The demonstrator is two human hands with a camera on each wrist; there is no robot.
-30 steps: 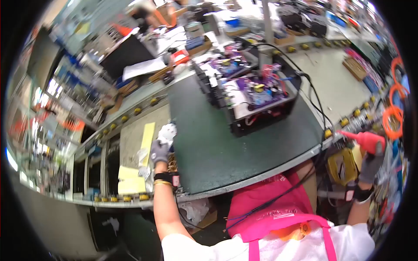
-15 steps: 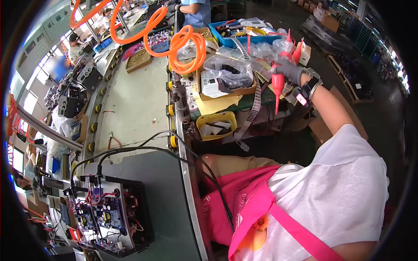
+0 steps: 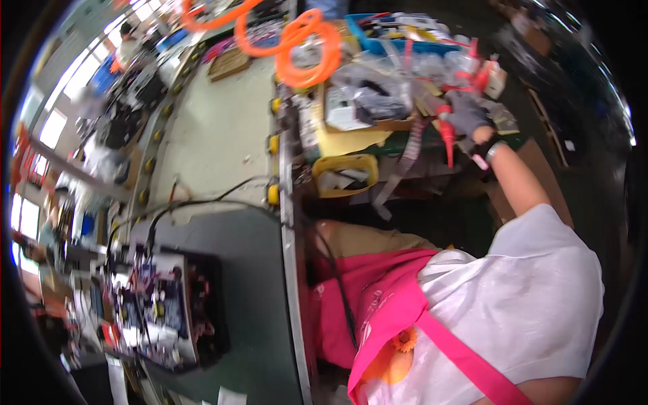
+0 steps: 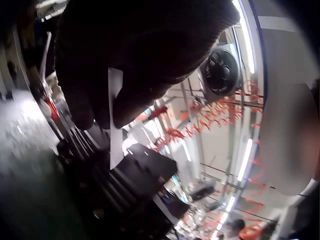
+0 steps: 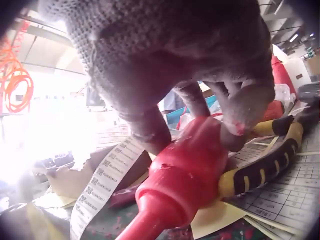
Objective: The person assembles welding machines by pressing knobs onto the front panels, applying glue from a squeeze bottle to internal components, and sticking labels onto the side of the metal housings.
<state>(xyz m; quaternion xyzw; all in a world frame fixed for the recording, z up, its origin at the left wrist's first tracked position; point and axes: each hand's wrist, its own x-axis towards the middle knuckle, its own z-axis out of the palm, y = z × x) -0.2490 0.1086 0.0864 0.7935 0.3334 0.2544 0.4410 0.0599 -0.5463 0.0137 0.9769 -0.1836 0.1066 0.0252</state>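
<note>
In the head view, my gloved right hand [image 3: 467, 113] is over the cluttered side bench. It grips a red squeeze bottle [image 3: 447, 131] whose long nozzle points down. Up close in the right wrist view, fingers and thumb wrap the bottle's body, right beside pliers [image 5: 265, 170] with yellow-and-black handles. A printed label strip [image 5: 102, 185] lies to the left of it. My left hand [image 4: 135, 45], dark in the left wrist view and outside the head view, pinches a thin white strip [image 4: 116, 145]. Behind that strip appears black equipment [image 4: 135, 175].
An opened device with circuit boards [image 3: 158, 310] sits on the dark mat [image 3: 260, 304], black cables [image 3: 236, 185] running from it. Across the side bench are a blue bin [image 3: 378, 46], bagged parts and more red bottles. A yellow tub [image 3: 345, 162] stands nearer; an orange coiled hose [image 3: 324, 67] hangs above.
The head view has swung right toward the side bench. My right hand has carried the red bottle there, and its nozzle now points down. My left hand has left the head view.
</note>
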